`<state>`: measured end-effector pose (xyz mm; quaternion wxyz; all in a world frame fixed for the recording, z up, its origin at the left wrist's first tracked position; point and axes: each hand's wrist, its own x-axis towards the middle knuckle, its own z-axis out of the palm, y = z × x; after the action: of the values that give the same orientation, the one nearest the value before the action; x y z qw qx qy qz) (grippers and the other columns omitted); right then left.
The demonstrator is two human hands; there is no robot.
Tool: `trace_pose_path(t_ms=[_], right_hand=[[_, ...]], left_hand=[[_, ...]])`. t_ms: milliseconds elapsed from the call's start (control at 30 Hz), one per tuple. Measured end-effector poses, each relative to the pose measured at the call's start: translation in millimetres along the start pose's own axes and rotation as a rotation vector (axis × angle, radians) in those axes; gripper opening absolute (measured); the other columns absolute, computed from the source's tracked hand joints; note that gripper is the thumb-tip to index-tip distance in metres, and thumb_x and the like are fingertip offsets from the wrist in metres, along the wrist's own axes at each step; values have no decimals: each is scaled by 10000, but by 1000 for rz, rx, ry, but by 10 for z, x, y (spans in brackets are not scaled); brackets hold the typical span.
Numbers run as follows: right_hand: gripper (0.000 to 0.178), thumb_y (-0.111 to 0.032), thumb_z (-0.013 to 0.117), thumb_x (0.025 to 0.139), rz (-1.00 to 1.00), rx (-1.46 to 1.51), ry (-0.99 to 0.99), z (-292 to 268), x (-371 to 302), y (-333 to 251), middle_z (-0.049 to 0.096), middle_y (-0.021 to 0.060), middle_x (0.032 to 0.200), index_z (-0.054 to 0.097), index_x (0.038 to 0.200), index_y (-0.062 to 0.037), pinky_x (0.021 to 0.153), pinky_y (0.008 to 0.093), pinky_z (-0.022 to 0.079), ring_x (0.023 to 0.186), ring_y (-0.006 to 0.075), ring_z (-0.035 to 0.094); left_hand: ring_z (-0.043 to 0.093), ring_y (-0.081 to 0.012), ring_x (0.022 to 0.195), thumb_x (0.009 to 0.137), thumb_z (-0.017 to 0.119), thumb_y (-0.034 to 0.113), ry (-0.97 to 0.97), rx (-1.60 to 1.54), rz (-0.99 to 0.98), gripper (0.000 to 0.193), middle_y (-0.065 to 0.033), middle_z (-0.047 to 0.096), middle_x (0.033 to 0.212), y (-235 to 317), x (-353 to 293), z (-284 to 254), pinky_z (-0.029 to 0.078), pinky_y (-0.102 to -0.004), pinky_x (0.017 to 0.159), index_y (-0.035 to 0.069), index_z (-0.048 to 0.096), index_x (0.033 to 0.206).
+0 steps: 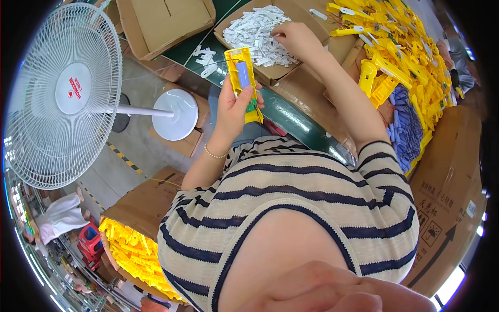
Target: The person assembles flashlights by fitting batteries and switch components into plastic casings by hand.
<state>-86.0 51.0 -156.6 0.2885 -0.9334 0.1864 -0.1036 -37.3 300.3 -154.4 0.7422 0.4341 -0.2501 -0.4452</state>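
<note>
Chest skin (283,244) lies nearest the camera, framed by one cream-and-navy striped top (291,192). Beyond it, the left hand (234,109) grasps one yellow housing (233,80), thumb across its open face and fingers wrapped behind, just on the near side of the shallow carton (283,76). That grip probably keeps the hollow facing up, so that the one blue cylinder (243,75) and the green board (252,105) inside stay in sight.

Above the shallow carton, the right hand (301,41) bends its fingers down onto the white pieces (254,34) heaped within; whether they pinch one, I cannot tell. Such a low-walled carton likely stands here for easy reach. Its pieces overlap too much to count; a smaller scatter lies left of it on the green bench (306,117), also overlapping.

One more open carton (166,26) adjoins the shallow carton on the left, and one white fan (73,88) stands farther left, perhaps for cooling. To the right of the shallow carton rise one uncountable mound of yellow parts (416,67) and, nearer the body, one pile of blue pieces (405,130), seemingly stocked within arm's reach.
</note>
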Motion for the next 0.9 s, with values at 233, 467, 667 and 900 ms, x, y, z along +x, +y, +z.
trace_pose_path(t_ms=[233,467,667,900], right_hand=[[195,-175,614,811,-112,-419,-33,114,294,60,635,113,928,686,977,-102,758,381,494,896,294,598],[139,-59,625,821,-315,169,210,-150,-139,-178,635,79,984,668,950,-30,722,262,496,830,177,622],[164,0,589,831,-159,228,177,-283,-416,-86,662,83,903,655,980,12,688,241,496,724,136,631],[165,-24,623,822,-4,450,180,-502,-767,-501,670,52,868,663,975,24,682,220,476,768,101,614]], left_hand=[[581,-149,797,905,492,74,5,51,48,349,-117,529,1039,100,-104,-91,518,-311,715,30,343,1217],[552,-137,830,890,531,116,-32,-25,-2,505,-112,503,1071,105,-78,-173,493,-284,719,32,284,1323],[556,-150,824,898,494,156,-95,163,-39,505,-122,522,1079,7,148,20,496,-304,727,30,287,1341],[529,-102,799,874,568,110,-158,457,31,553,-80,526,1030,-140,252,177,476,-240,689,34,288,1346]])
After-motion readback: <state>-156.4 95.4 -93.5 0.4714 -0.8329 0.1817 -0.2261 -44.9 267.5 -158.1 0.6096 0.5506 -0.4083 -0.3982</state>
